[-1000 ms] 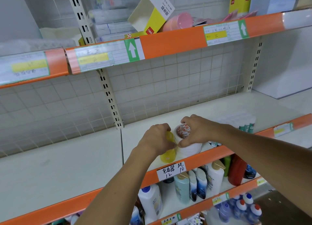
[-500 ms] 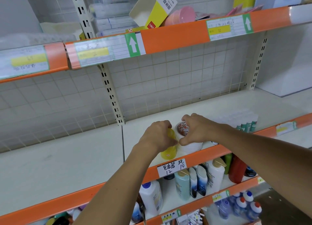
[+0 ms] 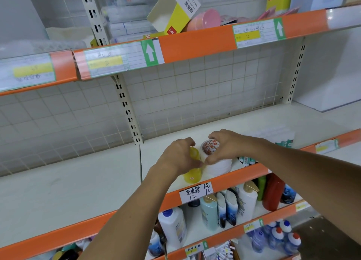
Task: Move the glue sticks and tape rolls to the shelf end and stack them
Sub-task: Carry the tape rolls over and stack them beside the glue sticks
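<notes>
Yellow rolls (image 3: 192,174) are being gripped by curled left hand (image 3: 178,157). White rolls (image 3: 217,165) are being clasped by right hand (image 3: 226,145) fingers, on shelf (image 3: 254,121).

Both bare forearms reach forward and up from the lower edge of the view, converging until the two hands sit just beside each other, thumb tips nearly meeting. The left hand (image 3: 178,157) is knuckles-up, its fingers (image 3: 190,141) curled over and gripping something beneath the palm. The right hand (image 3: 227,145) arches in from the right — fingers bent down at the far side, thumb at the near side — gripping likewise.
</notes>
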A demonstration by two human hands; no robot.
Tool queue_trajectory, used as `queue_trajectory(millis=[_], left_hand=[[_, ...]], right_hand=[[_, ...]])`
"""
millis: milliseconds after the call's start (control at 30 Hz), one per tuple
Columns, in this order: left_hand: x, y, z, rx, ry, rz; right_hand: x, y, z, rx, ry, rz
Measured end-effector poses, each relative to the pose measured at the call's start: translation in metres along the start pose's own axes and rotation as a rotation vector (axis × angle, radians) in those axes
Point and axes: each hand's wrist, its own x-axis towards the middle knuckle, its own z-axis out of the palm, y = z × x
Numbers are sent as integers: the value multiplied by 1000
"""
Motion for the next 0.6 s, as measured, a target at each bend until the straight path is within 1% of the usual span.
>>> queue_trajectory(millis=[167, 400, 600], left_hand=[[-2, 1, 2, 7, 26, -2], [-8, -4, 2, -67, 86, -13], [-11, -10, 3, -66, 93, -28]], right_hand=[[0, -2, 1, -11, -5, 18], [-1, -2, 15, -38, 10, 55], [-2, 1, 30, -75, 95, 16]])
